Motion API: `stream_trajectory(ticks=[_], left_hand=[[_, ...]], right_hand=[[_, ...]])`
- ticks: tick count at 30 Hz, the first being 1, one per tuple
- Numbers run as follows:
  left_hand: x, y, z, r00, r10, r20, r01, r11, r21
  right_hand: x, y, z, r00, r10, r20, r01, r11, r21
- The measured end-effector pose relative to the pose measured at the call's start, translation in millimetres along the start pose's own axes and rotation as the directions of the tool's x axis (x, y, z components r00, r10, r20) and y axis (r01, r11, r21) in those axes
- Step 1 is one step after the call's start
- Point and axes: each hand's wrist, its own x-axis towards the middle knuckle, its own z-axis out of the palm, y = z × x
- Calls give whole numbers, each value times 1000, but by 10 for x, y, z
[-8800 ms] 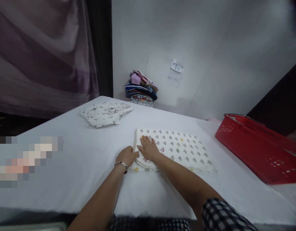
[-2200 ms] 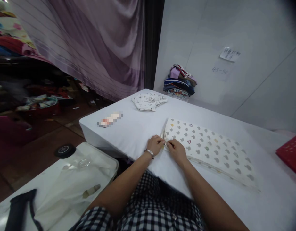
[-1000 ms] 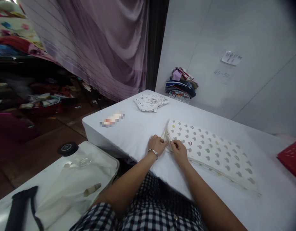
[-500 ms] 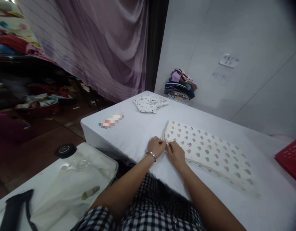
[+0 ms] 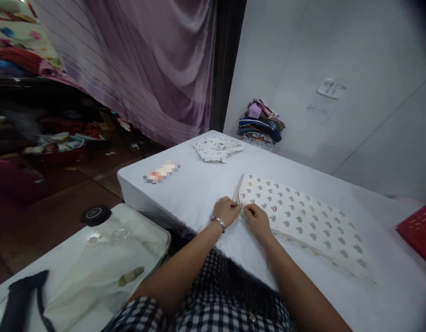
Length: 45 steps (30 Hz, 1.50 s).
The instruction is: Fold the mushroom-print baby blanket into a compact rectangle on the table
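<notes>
Several thin layers show at the short end of a folded white cloth (image 5: 313,221), laid flat on a table (image 5: 178,196) draped in smooth white fabric. The left hand (image 5: 227,210), a shiny bracelet (image 5: 219,222) at its wrist, pinches the layered edges at the near-left corner; the right hand (image 5: 258,219), thumb and fingers drawn together, pinches the edge just beside it. The rectangle's long axis runs from the hands at left down toward the lower right of the view, roughly along the table's near edge, its layered end facing left. Soft and matte, the cloth carries rows of grey mushroom-like motifs, a few in red, yellow and green. Farther back lies a crumpled printed cloth (image 5: 216,150); a stack of textiles (image 5: 259,127) sits by the wall (image 5: 337,41), a red container (image 5: 418,233) at right.
</notes>
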Motion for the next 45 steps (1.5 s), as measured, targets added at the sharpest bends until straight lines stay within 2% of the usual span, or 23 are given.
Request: stream_trajectory(ticks=[8,13,19,24,26,28,31,35,39,45], left_hand=[[2,39,25,999,-33,4,33,999,36],[29,120,41,995,-100,16,97,987,124],[44,111,57,996,-91,-9,91,979,185],[39,97,53,997,-74,-23,77,983,167],[39,95,53,997,-74,-21,77,984,159],[41,86,57,997,-74,-22,77,985,156],[43,59,75,998,-65,-26,69,985,160],[45,34,98,998,-48,-26,52,987,154],[43,43,91,998,-57,-20,59,987,147],[30,67,52,998,-57,-28,60,990,125]], right_hand=[[-1,70,21,988,33,-150,-17,994,104],[-23,0,15,991,-5,-135,5,1000,-1],[-3,-69,-25,998,-53,-47,47,993,-112],[1,-133,-179,971,-172,-164,137,969,-203],[-7,-163,-181,975,-191,-116,147,939,-310],[-8,-187,-134,982,-188,-17,167,904,-393],[12,-216,-47,984,-143,109,177,883,-435],[61,-256,-29,991,-68,117,113,894,-435],[88,-269,-39,991,-55,119,100,903,-418],[91,-211,-62,972,-98,212,143,968,-207]])
